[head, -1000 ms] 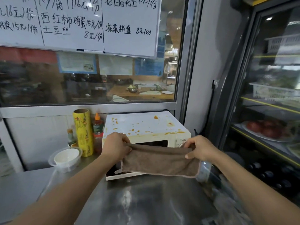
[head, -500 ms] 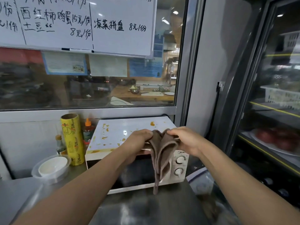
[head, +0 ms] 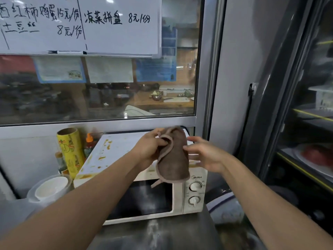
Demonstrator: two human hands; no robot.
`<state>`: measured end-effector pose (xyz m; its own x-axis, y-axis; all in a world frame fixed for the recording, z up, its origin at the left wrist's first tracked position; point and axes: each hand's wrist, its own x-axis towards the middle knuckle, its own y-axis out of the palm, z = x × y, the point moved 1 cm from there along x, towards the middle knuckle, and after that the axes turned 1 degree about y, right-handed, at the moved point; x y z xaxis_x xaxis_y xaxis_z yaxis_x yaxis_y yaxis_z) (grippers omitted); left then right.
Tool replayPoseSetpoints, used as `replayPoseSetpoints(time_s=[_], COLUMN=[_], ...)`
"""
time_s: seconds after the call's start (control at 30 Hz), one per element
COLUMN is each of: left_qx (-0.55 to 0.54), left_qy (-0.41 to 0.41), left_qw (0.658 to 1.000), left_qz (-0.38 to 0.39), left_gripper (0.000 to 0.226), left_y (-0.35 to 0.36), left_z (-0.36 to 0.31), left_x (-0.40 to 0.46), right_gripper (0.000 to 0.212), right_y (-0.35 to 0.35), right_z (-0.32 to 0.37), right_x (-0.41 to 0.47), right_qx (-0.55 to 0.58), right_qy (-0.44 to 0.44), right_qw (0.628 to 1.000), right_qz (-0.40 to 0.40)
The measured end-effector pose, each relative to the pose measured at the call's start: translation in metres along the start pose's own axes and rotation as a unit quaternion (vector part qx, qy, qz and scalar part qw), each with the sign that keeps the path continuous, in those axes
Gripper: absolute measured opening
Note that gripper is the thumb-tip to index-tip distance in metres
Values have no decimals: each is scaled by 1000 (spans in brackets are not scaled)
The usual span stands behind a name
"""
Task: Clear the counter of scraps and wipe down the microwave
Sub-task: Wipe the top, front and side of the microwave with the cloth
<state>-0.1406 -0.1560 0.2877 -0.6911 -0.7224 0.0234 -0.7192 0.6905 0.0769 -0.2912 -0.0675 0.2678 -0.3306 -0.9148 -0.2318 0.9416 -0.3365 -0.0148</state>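
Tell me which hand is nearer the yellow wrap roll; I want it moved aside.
Left. The left hand grips the brown cloth over the microwave, just right of the yellow wrap roll. The right hand is beyond the cloth, farther right.

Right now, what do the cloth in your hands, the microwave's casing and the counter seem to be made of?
The brown cloth, gripped by the left hand, looks like soft microfibre or terry: matte, fuzzy nap, stitched edge, limp folds. The microwave casing seems to be white painted metal, smooth with a slight sheen under orange splatters. The counter looks like brushed stainless steel: grey with streaky reflections.
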Motion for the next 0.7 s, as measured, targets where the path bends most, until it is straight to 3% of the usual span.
replayPoseSetpoints(time_s=[0.1,0.2,0.3,0.4,0.47,0.53,0.6,0.67,0.7], left_qx=[-39,29,71,143,273,373,450,509,527], left_qy=[-17,-53,-80,-81,-84,-75,-48,-31,-32], left_qw=[999,997,989,976,947,913,881,851,840], left_qz=[11,-47,-103,-143,-149,-144,-136,-129,-125], left_gripper=[33,25,17,30,40,48,50,46,45], left_y=[9,12,17,19,13,2,-12,-29,-38], left_z=[2,14,34,55,66,73,75,75,76], left_x=[16,30,46,65,72,73,72,70,69], right_gripper=[54,46,27,16,20,44,58,64,66], right_y=[-19,-37,-45,-47,-47,-45,-38,-30,-25], right_z=[-1,-4,-12,-25,-40,-54,-60,-66,-71], right_x=[7,18,37,61,74,80,79,81,84], right_qx=[32,-82,-211,-308,-381,-486,-523,-547,-582], right_qy=[-34,-83,-152,-189,-137,-87,-102,-106,-98], right_qw=[999,987,947,902,886,844,823,819,801], right_qz=[0,-108,-187,-238,-225,-208,-197,-136,-104])
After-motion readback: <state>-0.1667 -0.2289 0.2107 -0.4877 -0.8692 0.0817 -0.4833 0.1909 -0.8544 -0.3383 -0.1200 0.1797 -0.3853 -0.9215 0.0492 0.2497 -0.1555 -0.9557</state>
